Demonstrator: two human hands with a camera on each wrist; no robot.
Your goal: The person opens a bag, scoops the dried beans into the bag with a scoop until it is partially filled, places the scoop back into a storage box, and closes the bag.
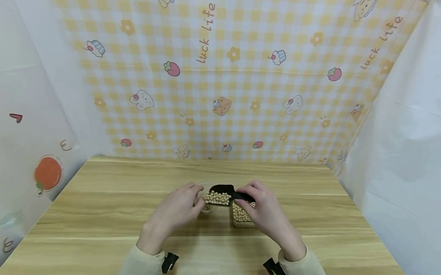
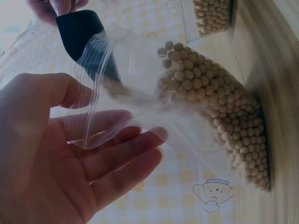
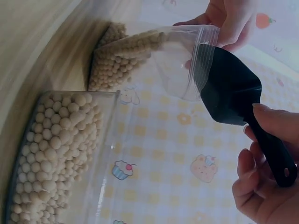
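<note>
My left hand [image 1: 175, 211] holds the open mouth of a clear zip bag [image 2: 135, 60], its thumb and index finger at the zip edge. Round pale beans [image 2: 236, 121] fill the bag's lower part. With thumb and fingers my right hand [image 1: 265, 211] pinches the handle of a black scoop [image 3: 229, 88]. The scoop carries a heap of similar beans [image 1: 218, 198] in the head view. Its front edge reaches into the bag's mouth, and in the left wrist view some blurred beans are inside below it.
A clear plastic box [image 3: 106, 149] of the same beans stands on the wooden table [image 1: 98, 216], beneath my right hand and beside the bag. Behind the table hangs a yellow checked cloth [image 1: 255, 82]. White sheets [image 1: 409, 145] line the sides.
</note>
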